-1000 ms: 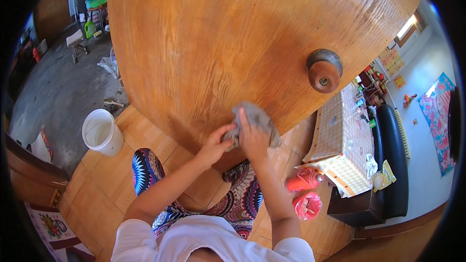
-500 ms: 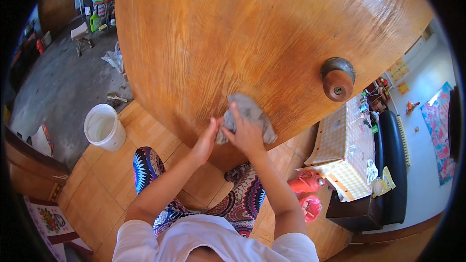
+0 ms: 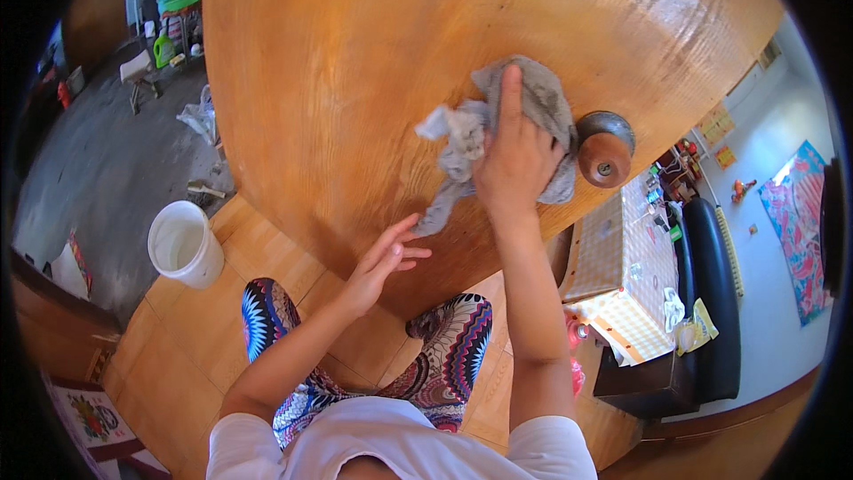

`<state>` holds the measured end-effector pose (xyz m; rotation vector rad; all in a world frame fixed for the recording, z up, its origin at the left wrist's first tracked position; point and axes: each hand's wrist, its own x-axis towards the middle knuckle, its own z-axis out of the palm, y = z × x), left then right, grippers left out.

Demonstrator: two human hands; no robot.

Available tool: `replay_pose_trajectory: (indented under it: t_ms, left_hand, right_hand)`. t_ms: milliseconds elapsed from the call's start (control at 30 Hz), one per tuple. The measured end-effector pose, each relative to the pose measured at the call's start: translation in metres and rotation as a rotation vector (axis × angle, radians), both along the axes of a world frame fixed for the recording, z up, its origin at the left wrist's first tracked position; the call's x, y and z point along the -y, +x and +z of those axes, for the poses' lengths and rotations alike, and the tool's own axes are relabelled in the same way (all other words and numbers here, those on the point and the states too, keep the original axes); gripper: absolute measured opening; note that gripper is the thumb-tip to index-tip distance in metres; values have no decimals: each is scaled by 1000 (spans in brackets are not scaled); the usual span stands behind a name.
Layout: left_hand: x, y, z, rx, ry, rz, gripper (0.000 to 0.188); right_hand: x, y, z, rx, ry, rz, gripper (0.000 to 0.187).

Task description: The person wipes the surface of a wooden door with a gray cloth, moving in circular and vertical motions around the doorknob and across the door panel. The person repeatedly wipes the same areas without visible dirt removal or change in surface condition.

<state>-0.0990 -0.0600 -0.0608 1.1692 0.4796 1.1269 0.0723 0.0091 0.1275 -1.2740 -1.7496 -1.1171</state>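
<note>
My right hand (image 3: 517, 164) presses a crumpled grey cloth (image 3: 544, 98) flat against a wooden door (image 3: 346, 71), its index finger stretched upward over the fabric. The cloth's right edge lies close beside the round door knob (image 3: 606, 158). A loose end of it trails down and left toward my left hand (image 3: 380, 268). That hand is open, fingers apart, below the cloth's tail and in front of the lower door; whether a fingertip touches the tail I cannot tell.
A white bucket (image 3: 185, 244) stands on the tiled floor to the left. At right are a table with a checked cloth (image 3: 597, 276) and a black sofa (image 3: 715, 302). A small stool (image 3: 138, 69) and a green bottle (image 3: 163, 49) are at the far left.
My right hand has slid the cloth up and right across the door to beside the knob, and the cloth has spread out. My left hand has come away from the right, fingers now spread.
</note>
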Motion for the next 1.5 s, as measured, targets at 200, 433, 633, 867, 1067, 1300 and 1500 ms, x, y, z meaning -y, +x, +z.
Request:
replay_pose_trajectory:
  t_ms: [200, 433, 633, 867, 1067, 1300, 1500]
  left_hand:
    - [-19, 16, -49, 24, -143, 28, 64]
    - [17, -8, -63, -217, -221, -51, 56]
    - [11, -8, -36, -299, 187, 198, 45]
    - [2, 20, 153, -418, 937, 481, 56]
    - [-17, 83, 241, -448, 1311, 668, 75]
    - [-39, 123, 245, -481, 1306, 723, 49]
    - [-28, 130, 240, -409, 1282, 770, 39]
  right_hand:
    - [11, 22, -129, -47, -514, 259, 85]
    - [68, 77, -187, 189, -550, 64, 71]
    - [82, 131, -86, 120, -105, 18, 81]
    - [72, 166, 86, 50, 214, 148, 82]
    - [80, 151, 190, 299, 110, -9, 84]
    - [37, 147, 316, 326, 364, -123, 82]
    - [29, 100, 413, 232, 615, -225, 75]
